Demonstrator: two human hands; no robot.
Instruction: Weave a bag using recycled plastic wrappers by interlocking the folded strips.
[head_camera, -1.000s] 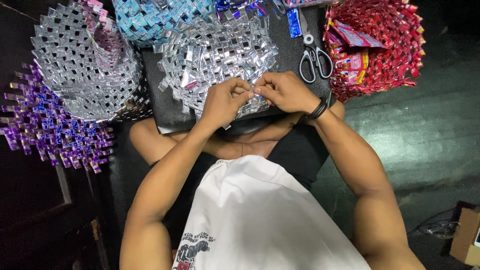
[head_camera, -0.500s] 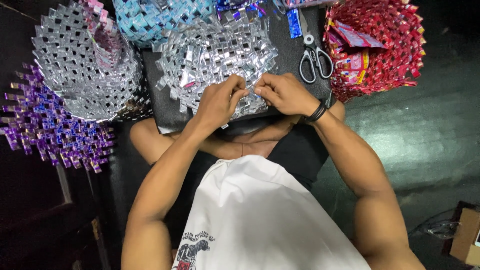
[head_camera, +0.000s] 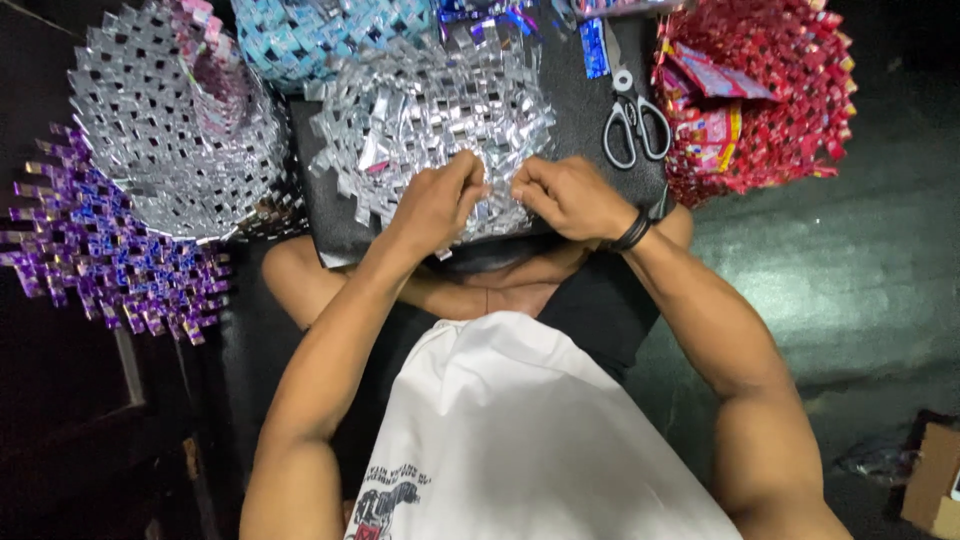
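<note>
Working at the near edge of a silver woven piece (head_camera: 430, 115), both hands side by side and almost touching. Left hand (head_camera: 435, 200) clenched on the weave, fingers curled under, pinching a strip at the rim. Right hand (head_camera: 570, 195), black band at the wrist, likewise closed on the same edge, thumb and fingertips pressed to the foil strips (exact strip hidden by the knuckles). Silver piece lying flat on a dark board (head_camera: 580, 110) across the lap, legs folded beneath, white shirt in the foreground.

Resting on the board just right of the silver piece, well clear of the right hand: a pair of scissors (head_camera: 632, 120), handles toward the body, blades pointing away. Beside the blades, a small blue folded strip (head_camera: 593, 47).

Ringed around the board, more woven foil work: a silver basket (head_camera: 170, 120) at the left, upright and open, with pinkish lining visible inside; a purple woven piece (head_camera: 110, 260) below and left of it, partly tucked under the basket; a light blue piece (head_camera: 320, 35) at the top, touching the silver one; a red basket (head_camera: 770, 90) at the right, holding loose red wrappers. Dark green floor (head_camera: 830, 260) to the right, a cardboard box (head_camera: 935, 480) at the lower right corner.
</note>
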